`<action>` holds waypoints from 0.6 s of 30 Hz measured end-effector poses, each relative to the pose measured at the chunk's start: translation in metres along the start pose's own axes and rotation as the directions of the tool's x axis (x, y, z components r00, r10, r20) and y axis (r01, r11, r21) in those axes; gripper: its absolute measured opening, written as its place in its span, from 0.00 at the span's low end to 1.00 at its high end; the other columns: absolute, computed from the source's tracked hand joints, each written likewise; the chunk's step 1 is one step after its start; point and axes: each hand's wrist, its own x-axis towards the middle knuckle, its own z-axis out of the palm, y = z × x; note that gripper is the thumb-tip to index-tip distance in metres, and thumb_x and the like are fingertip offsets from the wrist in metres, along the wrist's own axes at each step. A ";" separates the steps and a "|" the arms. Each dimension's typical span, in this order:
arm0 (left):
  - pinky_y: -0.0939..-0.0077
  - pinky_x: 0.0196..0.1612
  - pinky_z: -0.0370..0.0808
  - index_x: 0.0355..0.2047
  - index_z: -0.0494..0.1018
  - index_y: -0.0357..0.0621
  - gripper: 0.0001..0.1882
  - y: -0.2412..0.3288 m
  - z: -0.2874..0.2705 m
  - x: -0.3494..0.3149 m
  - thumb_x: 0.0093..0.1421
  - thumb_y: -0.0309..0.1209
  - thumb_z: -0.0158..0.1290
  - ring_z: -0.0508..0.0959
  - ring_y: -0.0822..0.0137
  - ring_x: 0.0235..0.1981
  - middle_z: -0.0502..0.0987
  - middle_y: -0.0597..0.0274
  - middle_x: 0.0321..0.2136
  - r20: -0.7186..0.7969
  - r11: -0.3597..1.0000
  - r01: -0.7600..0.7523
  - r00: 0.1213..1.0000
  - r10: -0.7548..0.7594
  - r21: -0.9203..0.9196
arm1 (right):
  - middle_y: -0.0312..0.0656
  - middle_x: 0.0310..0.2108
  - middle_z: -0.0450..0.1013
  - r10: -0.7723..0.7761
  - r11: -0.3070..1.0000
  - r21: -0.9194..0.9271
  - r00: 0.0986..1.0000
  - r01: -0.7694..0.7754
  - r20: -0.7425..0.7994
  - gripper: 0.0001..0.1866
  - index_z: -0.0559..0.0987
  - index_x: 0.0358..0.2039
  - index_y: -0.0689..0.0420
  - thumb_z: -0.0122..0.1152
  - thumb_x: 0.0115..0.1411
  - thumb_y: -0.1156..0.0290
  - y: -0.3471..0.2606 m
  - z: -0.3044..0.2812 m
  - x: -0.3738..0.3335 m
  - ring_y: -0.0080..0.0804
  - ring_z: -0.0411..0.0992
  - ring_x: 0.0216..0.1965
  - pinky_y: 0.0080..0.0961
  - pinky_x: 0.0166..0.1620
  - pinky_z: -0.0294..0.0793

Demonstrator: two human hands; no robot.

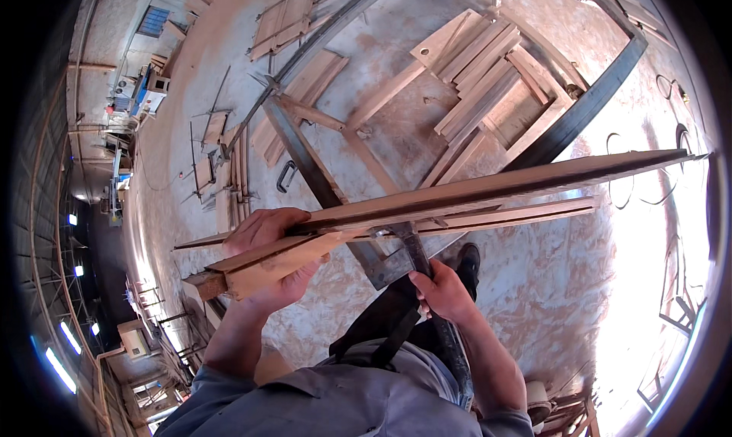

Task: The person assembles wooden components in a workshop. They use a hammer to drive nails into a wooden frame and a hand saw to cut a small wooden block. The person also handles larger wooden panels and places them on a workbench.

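My left hand point(286, 284) is wrapped round a joined wooden piece at the left, with fingers over the back and the palm below. This piece has a short thick wooden block point(263, 273) at its near left end and a long wooden rail point(488, 187) running out to the right. A thinner wooden strip point(526, 215) lies just below the rail. My right hand point(444, 291) is closed round a long dark bar-shaped tool point(414, 254), held upright in front of my body. Its upper end meets the underside of the wood; I cannot tell its exact kind.
A metal frame point(305, 151) stands beyond the wood, with a broad dark beam point(583, 117) at its right. Stacked wooden boards point(480, 71) rest on the far side. A black C-clamp point(287, 176) is at the left. Cables point(648, 189) lie on the floor at the right.
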 end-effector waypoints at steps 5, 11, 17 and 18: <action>0.68 0.31 0.75 0.35 0.74 0.39 0.21 -0.002 -0.002 0.004 0.48 0.41 0.65 0.79 0.56 0.28 0.78 0.57 0.28 0.023 1.000 -0.008 1.000 0.008 0.010 | 0.37 0.18 0.66 -0.017 0.999 -0.029 1.000 0.016 -0.009 0.14 0.68 0.31 0.61 0.55 0.63 0.62 -0.016 0.006 -0.005 0.23 0.65 0.13 0.24 0.16 0.66; 0.68 0.32 0.75 0.35 0.74 0.39 0.21 -0.003 -0.002 0.001 0.48 0.42 0.64 0.79 0.56 0.28 0.78 0.57 0.28 0.035 1.000 -0.003 0.999 0.003 0.000 | 0.36 0.18 0.65 0.015 0.997 -0.073 0.999 -0.017 -0.030 0.12 0.65 0.32 0.61 0.54 0.64 0.66 -0.007 0.008 -0.001 0.23 0.64 0.13 0.22 0.15 0.65; 0.68 0.31 0.75 0.35 0.74 0.39 0.22 -0.002 -0.003 0.009 0.48 0.43 0.64 0.79 0.57 0.28 0.78 0.58 0.28 0.042 1.000 0.029 0.999 -0.029 -0.002 | 0.36 0.18 0.65 0.025 0.999 0.018 0.999 -0.026 0.036 0.12 0.66 0.32 0.61 0.54 0.63 0.66 -0.013 0.000 -0.002 0.22 0.65 0.14 0.22 0.15 0.65; 0.68 0.31 0.75 0.34 0.74 0.39 0.21 -0.002 -0.002 0.008 0.48 0.43 0.64 0.79 0.57 0.28 0.78 0.58 0.28 0.039 1.000 0.031 0.999 -0.030 -0.004 | 0.36 0.18 0.65 0.015 1.000 0.008 0.999 -0.016 0.038 0.12 0.66 0.32 0.61 0.54 0.63 0.66 -0.014 0.002 -0.003 0.22 0.65 0.14 0.22 0.15 0.66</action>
